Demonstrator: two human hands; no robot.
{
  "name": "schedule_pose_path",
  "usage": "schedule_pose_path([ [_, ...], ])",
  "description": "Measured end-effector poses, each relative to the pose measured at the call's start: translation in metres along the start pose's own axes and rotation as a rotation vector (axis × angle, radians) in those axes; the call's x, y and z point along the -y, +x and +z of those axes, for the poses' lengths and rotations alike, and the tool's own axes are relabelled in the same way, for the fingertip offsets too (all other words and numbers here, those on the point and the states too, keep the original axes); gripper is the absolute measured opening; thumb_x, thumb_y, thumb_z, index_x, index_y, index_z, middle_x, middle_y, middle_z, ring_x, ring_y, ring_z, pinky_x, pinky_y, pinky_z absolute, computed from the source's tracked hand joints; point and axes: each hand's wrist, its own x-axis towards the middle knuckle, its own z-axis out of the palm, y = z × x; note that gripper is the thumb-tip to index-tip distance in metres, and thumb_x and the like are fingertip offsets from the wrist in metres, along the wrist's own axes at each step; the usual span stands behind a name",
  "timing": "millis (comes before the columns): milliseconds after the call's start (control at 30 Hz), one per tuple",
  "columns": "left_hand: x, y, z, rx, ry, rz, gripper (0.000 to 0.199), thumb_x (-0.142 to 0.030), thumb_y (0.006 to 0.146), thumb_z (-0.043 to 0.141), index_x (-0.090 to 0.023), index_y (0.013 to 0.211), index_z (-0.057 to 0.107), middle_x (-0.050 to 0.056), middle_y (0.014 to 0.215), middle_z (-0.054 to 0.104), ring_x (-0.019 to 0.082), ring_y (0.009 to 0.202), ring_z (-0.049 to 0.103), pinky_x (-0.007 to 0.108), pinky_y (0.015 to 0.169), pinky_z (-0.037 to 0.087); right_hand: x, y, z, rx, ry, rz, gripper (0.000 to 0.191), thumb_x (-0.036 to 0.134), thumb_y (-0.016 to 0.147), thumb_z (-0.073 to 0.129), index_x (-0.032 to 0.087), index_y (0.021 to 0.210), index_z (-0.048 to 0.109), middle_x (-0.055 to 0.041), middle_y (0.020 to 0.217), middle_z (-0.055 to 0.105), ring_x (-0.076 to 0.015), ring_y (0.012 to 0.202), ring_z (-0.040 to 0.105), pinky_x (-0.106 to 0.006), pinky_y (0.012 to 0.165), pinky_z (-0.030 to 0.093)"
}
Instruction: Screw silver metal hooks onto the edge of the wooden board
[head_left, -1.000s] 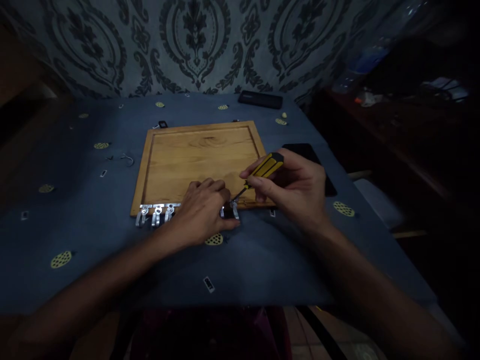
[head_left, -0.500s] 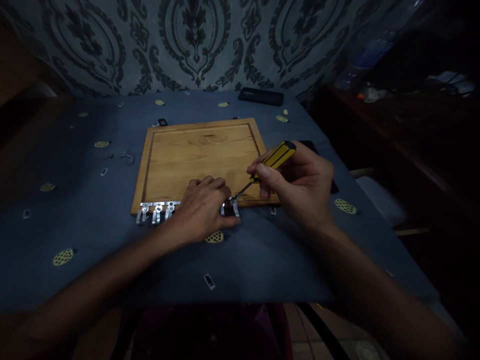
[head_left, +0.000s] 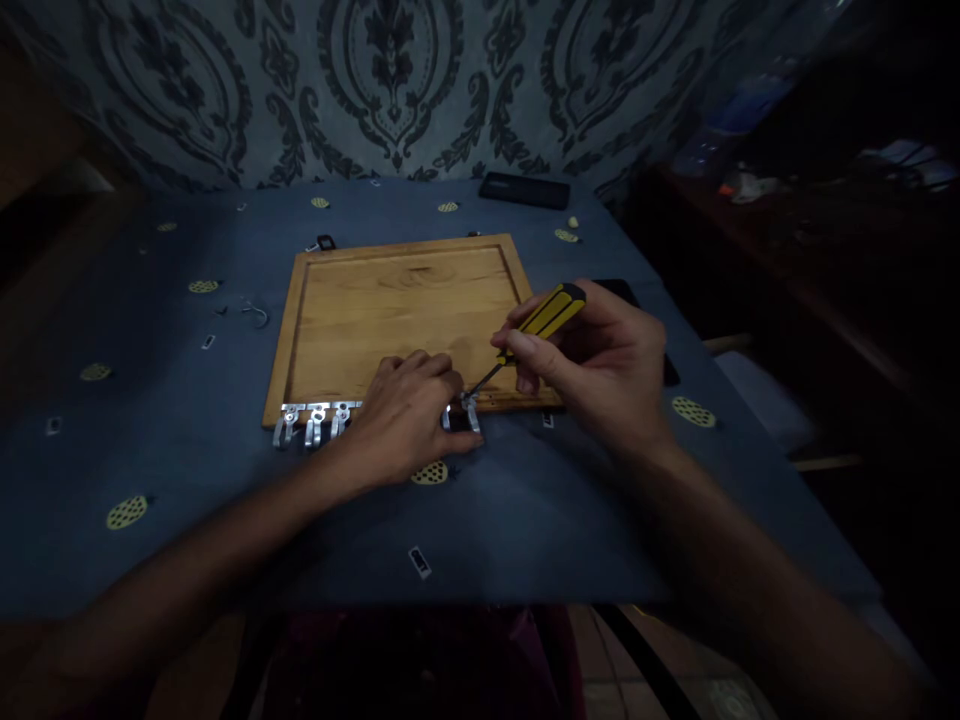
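A framed wooden board [head_left: 375, 310] lies flat on the table. Along its near edge runs a metal hook rail [head_left: 316, 410] with several silver hooks hanging past the wood. My left hand [head_left: 409, 415] is closed over the rail and the board's edge, fingers on the wood and thumb by the rightmost hooks; it covers the rail's middle. Between the fingers and thumb of my right hand [head_left: 611, 370] is a yellow and black screwdriver [head_left: 551, 312]. It tilts down to the left, its tip at the rail's right end. The screw head there is too small to make out.
A blue tablecloth [head_left: 225, 540] with pineapple prints covers the table. At the back lies a dark phone-like case [head_left: 525, 190]. Left of the board is a small curved metal piece [head_left: 255, 315]. A flat black object [head_left: 670, 345] lies partly behind my right hand.
The screwdriver handle and my right hand have shifted very slightly left, the tip staying at the rail's right end. My left hand keeps its hold.
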Motion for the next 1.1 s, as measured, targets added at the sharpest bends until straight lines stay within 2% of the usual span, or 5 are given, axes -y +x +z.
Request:
schedule_pose_path([
  [533,0.000,0.001,-0.002,0.014,-0.002,-0.006,0.038,-0.047,0.088,0.081,-0.016,0.107,0.069,0.008,0.113,0.070,0.031,0.114,0.059,0.044,0.096,0.044,-0.013,0.006,-0.004,-0.061,0.001,0.035,0.038,0.057,0.080,0.087,0.026,0.088,0.066,0.0019,0.078,0.070,-0.0102,0.048,0.055,-0.028,0.043,0.051],
  [667,-0.001,0.001,-0.002,0.022,0.002,-0.009,0.039,-0.047,0.088,0.080,-0.015,0.108,0.069,0.008,0.114,0.069,0.032,0.114,0.060,0.045,0.095,0.044,-0.015,0.005,-0.005,-0.057,-0.024,0.025,0.032,0.053,0.083,0.085,0.027,0.089,0.068,0.0018,0.080,0.069,-0.0104,0.049,0.055,-0.028,0.045,0.053],
  [833,-0.001,0.000,0.000,0.014,0.006,-0.006,0.039,-0.048,0.088,0.080,-0.016,0.108,0.070,0.008,0.115,0.069,0.032,0.115,0.060,0.045,0.097,0.045,-0.005,0.000,-0.002,-0.015,-0.032,0.022,0.031,0.050,0.080,0.089,0.026,0.089,0.071,0.0015,0.080,0.070,-0.0116,0.051,0.057,-0.029,0.045,0.054],
  [1000,0.002,0.000,0.001,-0.017,0.016,0.012,0.037,-0.048,0.088,0.080,-0.016,0.104,0.070,0.009,0.115,0.069,0.033,0.115,0.060,0.046,0.096,0.046,0.005,-0.002,-0.008,0.130,-0.047,0.040,0.033,0.048,0.084,0.086,0.022,0.102,0.078,-0.0008,0.083,0.073,-0.0124,0.055,0.064,-0.028,0.053,0.058],
  [1100,0.002,0.000,0.001,-0.002,0.012,0.004,0.038,-0.048,0.088,0.080,-0.016,0.105,0.070,0.009,0.116,0.069,0.033,0.116,0.060,0.046,0.097,0.046,0.005,-0.001,-0.010,0.163,-0.046,0.043,0.031,0.048,0.085,0.085,0.022,0.100,0.079,-0.0002,0.081,0.073,-0.0117,0.054,0.063,-0.028,0.053,0.058],
])
